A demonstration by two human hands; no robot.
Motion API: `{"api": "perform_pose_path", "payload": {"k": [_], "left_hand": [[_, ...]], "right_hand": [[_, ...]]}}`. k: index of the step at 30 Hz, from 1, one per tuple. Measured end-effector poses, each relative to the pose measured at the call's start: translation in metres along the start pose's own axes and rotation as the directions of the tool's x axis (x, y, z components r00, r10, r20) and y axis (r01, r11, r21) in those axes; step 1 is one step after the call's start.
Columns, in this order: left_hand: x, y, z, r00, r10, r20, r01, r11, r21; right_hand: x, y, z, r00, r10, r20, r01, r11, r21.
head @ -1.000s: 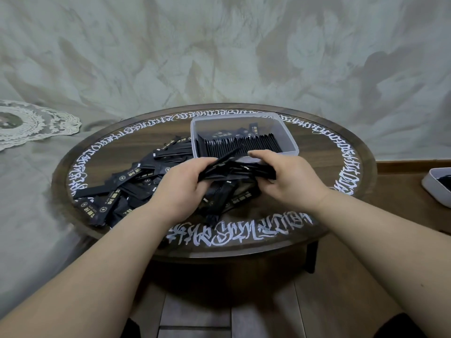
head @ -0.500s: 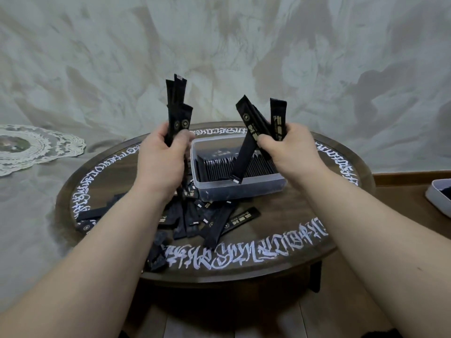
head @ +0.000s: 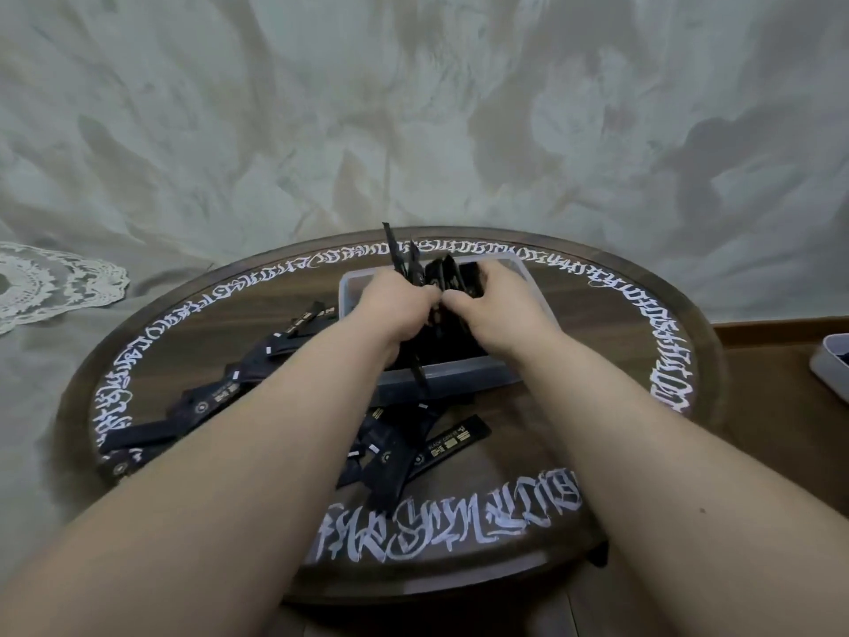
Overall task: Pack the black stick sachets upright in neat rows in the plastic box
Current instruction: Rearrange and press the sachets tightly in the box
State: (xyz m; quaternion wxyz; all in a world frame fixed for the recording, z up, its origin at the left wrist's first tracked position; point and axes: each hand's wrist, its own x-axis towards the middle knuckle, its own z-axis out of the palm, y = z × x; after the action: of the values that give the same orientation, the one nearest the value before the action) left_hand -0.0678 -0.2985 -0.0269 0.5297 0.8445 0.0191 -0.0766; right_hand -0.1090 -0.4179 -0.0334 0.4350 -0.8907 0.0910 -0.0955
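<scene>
Left hand (head: 399, 302) clamped round a bundle of black stick sachets (head: 410, 268), ends poking upward; right hand (head: 494, 300) curled on a second clutch, centre frame over plastic box (head: 533, 287). Held upright, probably to drop in on end and match rows. Box interior mostly hidden behind both hands; rows unreadable. Loose sachets (head: 452, 441) scattered lower left on counter (head: 597, 342). White container (head: 829, 365) cut off at right edge.
</scene>
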Motion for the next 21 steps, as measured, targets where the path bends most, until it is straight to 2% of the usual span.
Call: {"api": "perform_pose_path", "payload": {"k": [2, 5, 7, 11, 14, 16, 18, 21], "left_hand": [[-0.004, -0.001, -0.004, 1.000, 0.014, 0.009, -0.013, 0.999, -0.029], [-0.009, -0.004, -0.016, 0.994, 0.104, -0.038, -0.106, 0.993, -0.055], [-0.016, -0.004, -0.024, 0.982, 0.170, -0.080, -0.170, 0.985, 0.007], [-0.035, -0.009, -0.042, 0.943, 0.289, -0.163, -0.242, 0.935, 0.259], [-0.053, -0.021, -0.054, 0.903, 0.377, -0.205, -0.323, 0.912, 0.254], [-0.071, -0.031, -0.061, 0.895, 0.405, -0.186, -0.354, 0.899, 0.257], [-0.089, -0.043, -0.066, 0.900, 0.420, -0.118, -0.368, 0.876, 0.312], [-0.105, -0.063, -0.075, 0.922, 0.386, 0.032, -0.356, 0.814, 0.459]], "right_hand": [[0.003, 0.002, -0.001, 0.999, 0.016, 0.037, -0.016, 1.000, -0.003], [0.002, 0.002, -0.007, 1.000, -0.026, 0.002, 0.026, 0.999, -0.024], [-0.004, -0.001, -0.010, 0.999, -0.039, -0.011, 0.040, 0.999, 0.018], [-0.024, -0.006, -0.015, 0.987, -0.145, -0.069, 0.147, 0.989, 0.025], [-0.049, -0.005, -0.022, 0.976, -0.195, -0.092, 0.194, 0.981, -0.022], [-0.066, -0.003, -0.025, 0.975, -0.220, -0.036, 0.220, 0.975, -0.001], [-0.078, -0.002, -0.026, 0.969, -0.235, 0.081, 0.231, 0.971, 0.053], [-0.091, 0.005, -0.020, 0.913, -0.283, 0.293, 0.329, 0.937, -0.121]]}}
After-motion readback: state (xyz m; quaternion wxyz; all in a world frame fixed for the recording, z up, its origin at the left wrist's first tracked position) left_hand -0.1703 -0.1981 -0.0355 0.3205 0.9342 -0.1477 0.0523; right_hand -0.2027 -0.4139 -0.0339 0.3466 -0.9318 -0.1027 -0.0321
